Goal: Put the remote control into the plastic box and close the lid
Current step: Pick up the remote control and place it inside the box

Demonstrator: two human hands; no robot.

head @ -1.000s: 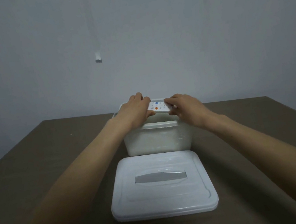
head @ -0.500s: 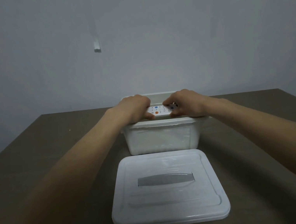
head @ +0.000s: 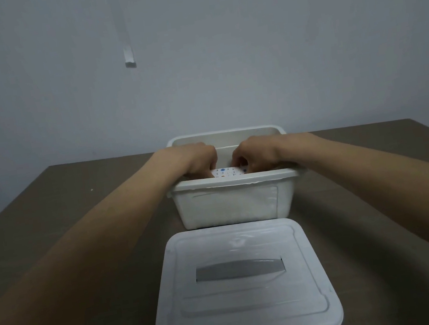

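The white plastic box (head: pixel 231 204) stands open in the middle of the brown table. Inside its opening, just below the near rim, lies the white remote control (head: pixel 228 172) with blue and orange buttons, held level. My left hand (head: pixel 196 161) grips its left end and my right hand (head: pixel 255 154) grips its right end, both reaching down into the box. The near wall hides the lower part of the remote and my fingertips. The white lid (head: pixel 242 284) with a grey handle lies flat on the table in front of the box.
The brown table (head: pixel 73 201) ends at a plain grey wall. A small white fitting (head: pixel 129 57) hangs on the wall above left of the box. A tiny speck (head: pixel 91 190) lies on the table's left side.
Both hands have lowered the remote from above the box's rim down into the box. The view has shifted closer, so the box interior shows more.
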